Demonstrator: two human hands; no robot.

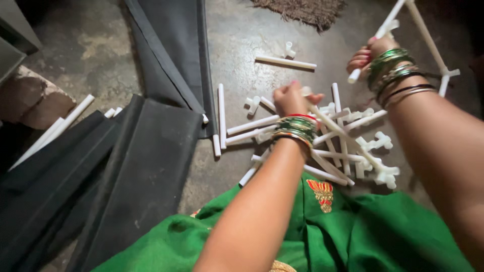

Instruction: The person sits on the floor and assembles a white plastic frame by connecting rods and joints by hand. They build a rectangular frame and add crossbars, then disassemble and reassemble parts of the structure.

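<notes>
Two bangled hands join white plastic tubes into a frame above a floor scattered with loose parts.

The left hand (291, 98) is closed around a small white connector, with a long tube (339, 133) slanting down from it towards the lap. The right hand (367, 56), raised higher, grips the end of another tube belonging to a partly built frame (428, 38) that runs up and out of view. Only a few pieces look joined. Most of the work seems left: a pile of loose tubes and connectors (348, 146) lies on the concrete floor (237, 30) just beyond the green cloth (353, 236) over the knees. Dark fabric panels (141, 166) lie to the left, untouched.
</notes>
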